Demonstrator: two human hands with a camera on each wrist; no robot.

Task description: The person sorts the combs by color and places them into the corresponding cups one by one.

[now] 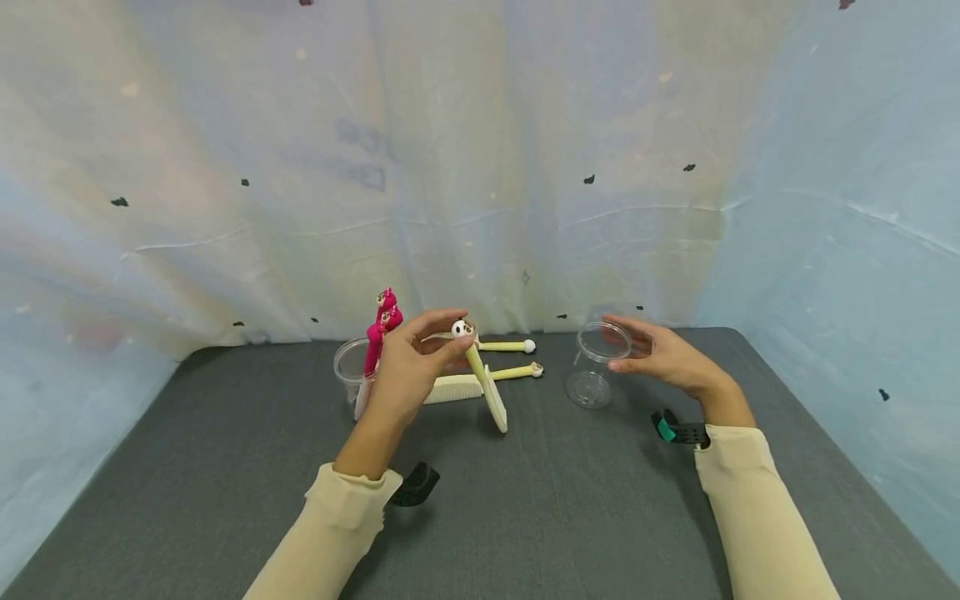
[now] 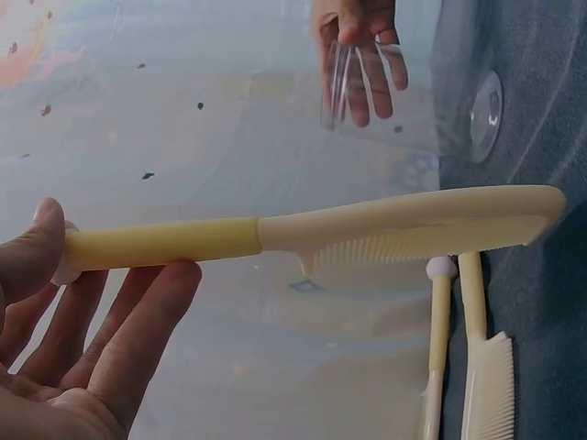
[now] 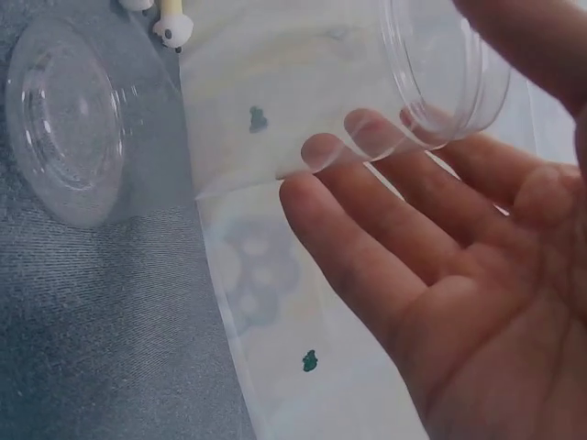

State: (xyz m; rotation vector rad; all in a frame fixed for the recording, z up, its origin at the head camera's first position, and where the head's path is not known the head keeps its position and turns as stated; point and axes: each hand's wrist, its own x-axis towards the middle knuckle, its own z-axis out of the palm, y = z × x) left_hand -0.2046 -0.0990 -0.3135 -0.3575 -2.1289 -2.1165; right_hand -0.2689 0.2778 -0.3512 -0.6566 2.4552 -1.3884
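My left hand (image 1: 408, 358) pinches a cream comb (image 2: 404, 225) by the top of its yellow handle (image 2: 165, 243), where a small panda head (image 1: 462, 328) sits. The comb hangs with its toothed end down, close over the table. On the right, a clear plastic jar (image 1: 592, 354) stands upright. My right hand (image 1: 660, 358) holds it near the rim, thumb on one side and fingers (image 3: 367, 211) spread along the other. Beyond the left hand, two more combs with yellow handles (image 1: 517, 372) lie on the table, partly hidden by that hand.
Another clear jar (image 1: 348, 367) stands left of the left hand, with pink combs topped by pink figures (image 1: 386, 317) upright in it. The dark grey table (image 1: 555, 517) ends at a pale hanging sheet (image 1: 480, 167). Black straps (image 1: 414, 485) show at both wrists.
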